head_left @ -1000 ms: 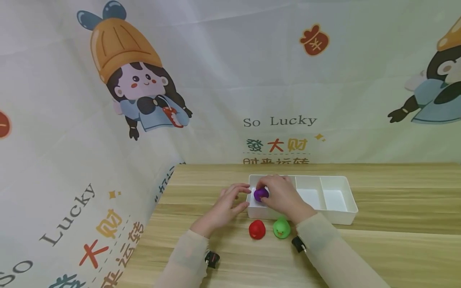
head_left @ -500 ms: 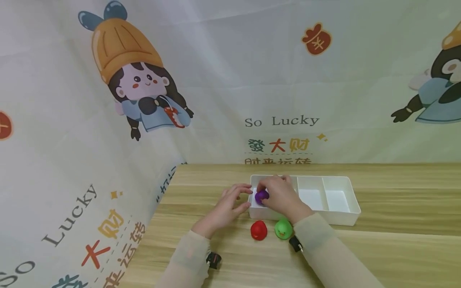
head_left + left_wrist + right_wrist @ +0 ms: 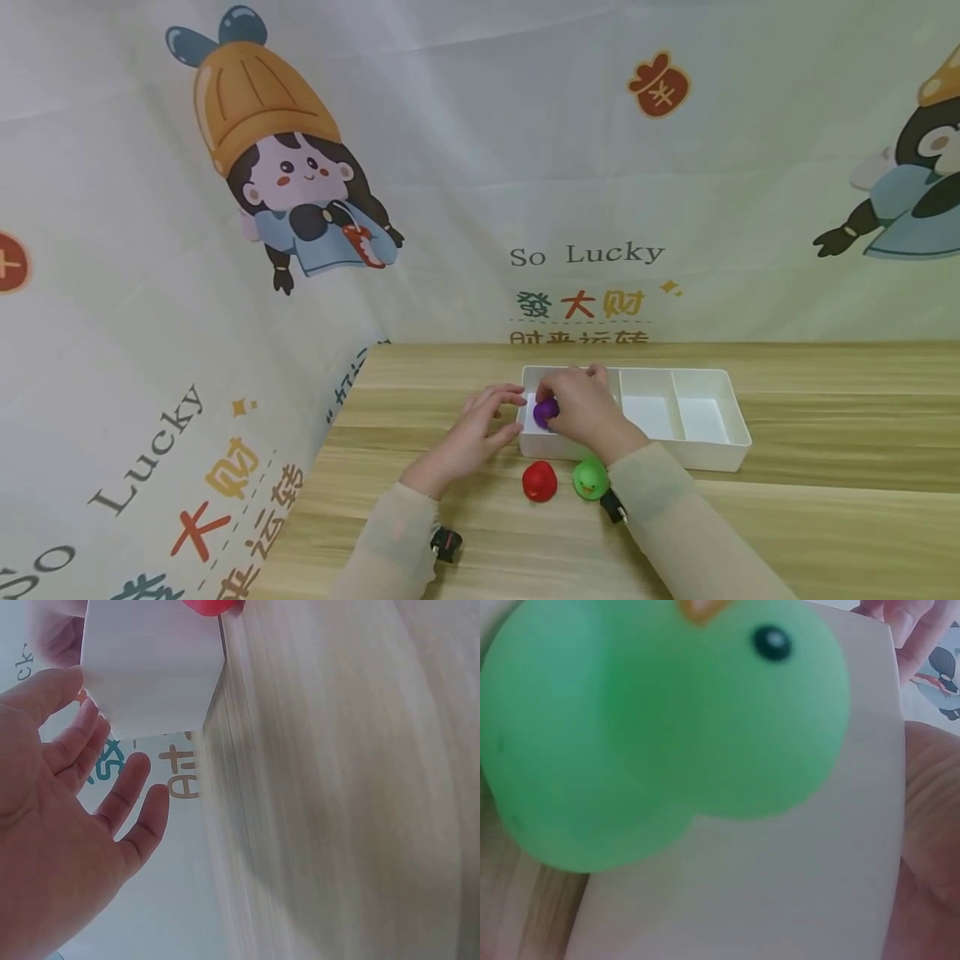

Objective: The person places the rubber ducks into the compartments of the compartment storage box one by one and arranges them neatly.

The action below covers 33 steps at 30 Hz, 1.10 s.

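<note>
A small round purple toy (image 3: 545, 413) is in the leftmost compartment of a white divided box (image 3: 708, 454). My right hand (image 3: 588, 410) reaches over the front wall and pinches the toy between thumb and fingers; most of its far side is hidden by the hand. At the box's left end, my left hand (image 3: 471, 429) has its fingers spread and relaxed, thumb and fingertips right at the rim. The left wrist view shows this hand (image 3: 67, 802) beside the white end wall (image 3: 154, 667). In front of the box sit a red toy (image 3: 539, 482) and a green rubber duck (image 3: 590, 479).
The box's two right compartments show bare floors. Black wrist cameras (image 3: 447, 545) hang under both sleeves, the right one close to the green duck. Behind the wooden table (image 3: 847, 425) hangs a printed cloth (image 3: 465, 167), which also covers the left side.
The purple toy has sunk slightly within the compartment, with my right hand still pinching it. My left hand has hardly moved, and the whole view has shifted a little.
</note>
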Tool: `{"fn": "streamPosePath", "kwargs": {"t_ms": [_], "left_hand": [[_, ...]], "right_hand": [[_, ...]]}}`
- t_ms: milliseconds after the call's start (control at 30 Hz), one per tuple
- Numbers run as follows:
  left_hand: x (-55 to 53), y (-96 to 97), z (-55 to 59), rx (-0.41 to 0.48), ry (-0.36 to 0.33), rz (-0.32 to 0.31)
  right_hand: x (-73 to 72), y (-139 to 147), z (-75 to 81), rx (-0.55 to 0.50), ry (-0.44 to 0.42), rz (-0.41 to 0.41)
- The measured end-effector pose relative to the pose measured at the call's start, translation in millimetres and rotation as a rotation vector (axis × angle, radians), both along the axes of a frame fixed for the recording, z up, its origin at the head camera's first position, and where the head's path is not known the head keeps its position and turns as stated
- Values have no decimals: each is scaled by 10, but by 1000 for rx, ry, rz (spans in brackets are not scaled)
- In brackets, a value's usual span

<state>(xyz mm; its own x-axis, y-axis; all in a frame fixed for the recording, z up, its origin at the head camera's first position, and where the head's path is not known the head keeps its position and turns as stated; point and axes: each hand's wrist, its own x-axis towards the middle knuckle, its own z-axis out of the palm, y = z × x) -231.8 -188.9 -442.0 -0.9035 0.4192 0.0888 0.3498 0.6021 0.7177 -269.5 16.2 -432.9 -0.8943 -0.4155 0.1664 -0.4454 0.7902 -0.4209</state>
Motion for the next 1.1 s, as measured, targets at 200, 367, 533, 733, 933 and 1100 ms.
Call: {"fn": "streamPosePath", "kwargs": {"t_ms": [200, 367, 533, 733, 933, 1100], "left_hand": [[-20, -7, -19, 7, 14, -12], [-30, -12, -16, 7, 30, -20], [-38, 0, -33, 6, 29, -19], [-35, 19, -41, 9, 7, -8], [-29, 24, -59, 10, 26, -2], [-31, 31, -62, 12, 38, 6]], "right_hand": [[19, 35, 9, -49, 8, 25], [61, 30, 47, -75, 18, 19], [115, 49, 73, -117, 8, -6], [175, 104, 85, -147, 22, -28], [232, 174, 111, -165, 26, -38], [272, 245, 140, -182, 48, -46]]}}
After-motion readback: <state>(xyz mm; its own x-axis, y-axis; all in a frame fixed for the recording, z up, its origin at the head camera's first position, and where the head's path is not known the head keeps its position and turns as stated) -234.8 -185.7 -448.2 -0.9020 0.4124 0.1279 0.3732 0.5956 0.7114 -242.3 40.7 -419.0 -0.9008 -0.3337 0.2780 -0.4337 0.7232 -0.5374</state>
